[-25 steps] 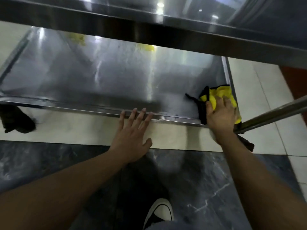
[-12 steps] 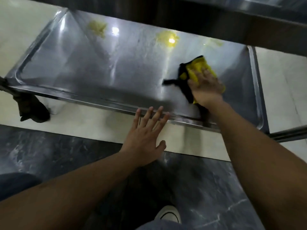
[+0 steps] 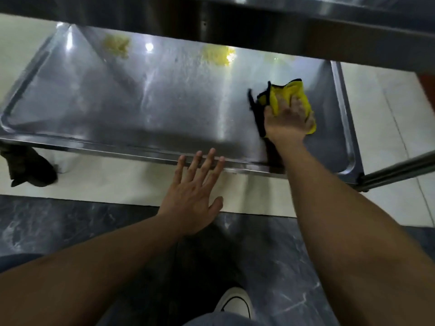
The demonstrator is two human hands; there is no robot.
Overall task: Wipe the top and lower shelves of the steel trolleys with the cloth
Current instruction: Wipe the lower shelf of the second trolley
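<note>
Rightward across the lower shelf slid the right hand, pressing the cloth; left hand spread; no writing.

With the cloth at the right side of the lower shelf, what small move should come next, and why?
Probably sweep the cloth under the right hand leftward along the lower shelf, since most of that surface lies to its left.

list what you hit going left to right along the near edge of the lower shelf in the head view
dark caster under the left corner → left hand, fingertips at the lower shelf rim → right hand pressing the yellow cloth → steel trolley leg at the right corner
</note>
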